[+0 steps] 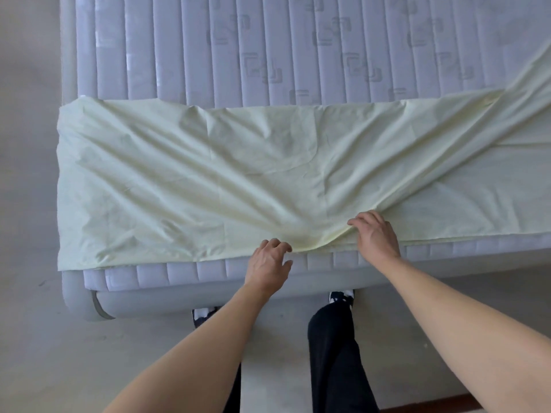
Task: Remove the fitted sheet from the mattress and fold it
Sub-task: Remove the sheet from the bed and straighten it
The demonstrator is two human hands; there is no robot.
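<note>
The mattress extends away beyond the fingers, its quilted top bare, ribbed in parallel stitched channels with a faint woven block pattern; it sits on a bed frame with a rounded, padded corner, below and to the left of the fingers. The fitted sheet is already off the mattress and lies across its near part as a long doubled band, starting right at the fingers and running out to both sides, with its far right end trailing off diagonally toward the upper right. The cloth is pale yellow, thin and matte, and creases fan outward from the fingers. The step in hand is judged to be folding. The left hand pinches the near hem with curled fingers; the right hand grips a gathered ridge of cloth, its fingers hooked over the fold. The next move probably calls for drawing the near edge taut, smoothing the fan of creases, and squaring the skewed right end before another fold is laid.
</note>
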